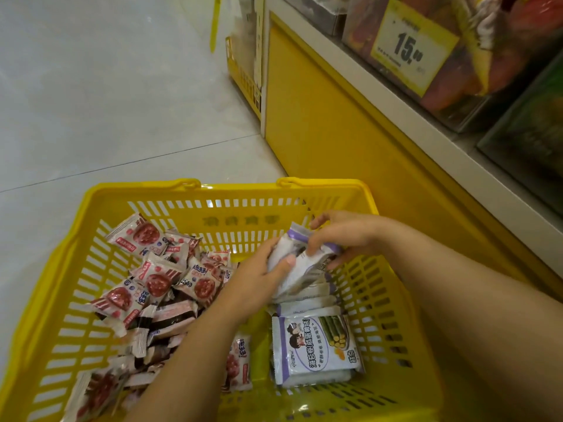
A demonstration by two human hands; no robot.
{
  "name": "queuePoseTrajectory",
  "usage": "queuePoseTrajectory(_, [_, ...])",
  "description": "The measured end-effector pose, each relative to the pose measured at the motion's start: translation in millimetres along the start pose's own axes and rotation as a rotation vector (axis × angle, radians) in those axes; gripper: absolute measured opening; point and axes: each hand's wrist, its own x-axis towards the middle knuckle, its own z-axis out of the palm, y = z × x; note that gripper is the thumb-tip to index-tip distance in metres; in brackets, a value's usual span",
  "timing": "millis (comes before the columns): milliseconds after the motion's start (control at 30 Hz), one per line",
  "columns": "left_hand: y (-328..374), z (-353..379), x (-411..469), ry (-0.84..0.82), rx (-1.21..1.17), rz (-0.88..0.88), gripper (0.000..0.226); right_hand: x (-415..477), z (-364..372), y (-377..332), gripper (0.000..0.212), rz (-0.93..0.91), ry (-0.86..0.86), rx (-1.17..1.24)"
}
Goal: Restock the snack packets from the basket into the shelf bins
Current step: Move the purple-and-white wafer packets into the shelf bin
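Note:
A yellow plastic basket [231, 220] sits on the floor below me. Its left half holds several small pink-and-red snack packets [152, 278]. Its right half holds white-and-purple snack packets [316, 345], one lying face up, others stacked on edge behind it. My left hand [259, 281] grips a bundle of the white-and-purple packets [300, 263] from the left, thumb on top. My right hand [341, 236] pinches the same bundle from the right. The shelf bins [475, 56] are at the upper right, clear-fronted and filled with coloured packs.
A yellow shelf base panel [335, 126] stands right behind the basket. A yellow price tag reading 15 [411, 47] hangs on a bin front. Pale floor tiles [106, 102] stretch to the left. Another yellow display rack [243, 71] stands farther back.

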Motion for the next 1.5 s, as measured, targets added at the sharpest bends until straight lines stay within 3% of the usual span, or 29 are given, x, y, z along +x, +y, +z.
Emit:
queuePoseTrajectory(67, [-1.8, 11.6, -1.2, -0.046, 0.045, -0.004, 0.096, 2.1, 6.0, 2.1, 0.036, -0.003, 0.015, 0.021])
queuePoseTrajectory(100, [-2.5, 16.8, -1.4, -0.048, 0.108, 0.024, 0.1, 3.4, 9.5, 2.5, 0.036, -0.007, 0.016, 0.015])
queuePoseTrajectory(233, [-10.6, 19.6, 3.3, 0.076, 0.131, 0.093, 0.075, 6.9, 15.2, -1.0, 0.035, -0.051, 0.047, 0.072])
queuePoseTrajectory(367, [-20.5, -2.0, 4.9, 0.191, -0.003, 0.01, 0.073, 12.2, 8.2, -2.3, 0.057, -0.157, 0.379, -0.113])
queuePoseTrajectory(433, [-23.2, -13.1, 4.7, 0.257, -0.019, 0.007, 0.073, 13.4, 16.7, 4.8, 0.047, -0.201, 0.427, -0.244])
queuePoseTrajectory(500, [-26.7, -22.1, 4.0, 0.289, -0.035, -0.013, 0.075, 13.6, 35.8, 19.7, 0.034, -0.205, 0.22, -0.458])
queuePoseTrajectory(600, [-30.2, -28.2, 1.8, 0.302, -0.055, -0.049, 0.08, 13.3, 71.7, 49.0, 0.049, -0.155, -0.194, -0.795])
queuePoseTrajectory(767, [-30.4, -30.1, -0.6, 0.352, -0.059, -0.07, 0.08, 9.6, 99.4, 72.6, 0.063, -0.184, -0.25, -1.101])
queuePoseTrajectory(867, [-30.7, -31.3, -0.5, 0.354, -0.071, -0.079, 0.08, 6.4, 93.2, 65.5, 0.056, -0.152, -0.309, -1.155])
queuePoseTrajectory(1000, [-25.0, -34.4, -1.5, 0.335, -0.096, -0.08, 0.082, 1.7, 65.3, 38.6, 0.044, -0.109, -0.312, -1.058])
queuePoseTrajectory(1233, [10.2, -38.7, -19.5, 0.36, -0.161, -0.03, 0.075, -42.0, -6.9, -17.9, 0.034, -0.373, 0.077, -0.536])
queuePoseTrajectory(1367, [46.3, -40.0, -35.7, 0.417, -0.224, 0.058, 0.075, -96.4, -32.9, -41.7, 0.026, -0.423, 0.042, -0.33])
queuePoseTrajectory(1500, [102.2, -40.4, -56.2, 0.43, -0.307, 0.19, 0.07, -156.1, -40.8, -55.3, 0.034, -0.525, 0.113, -0.124])
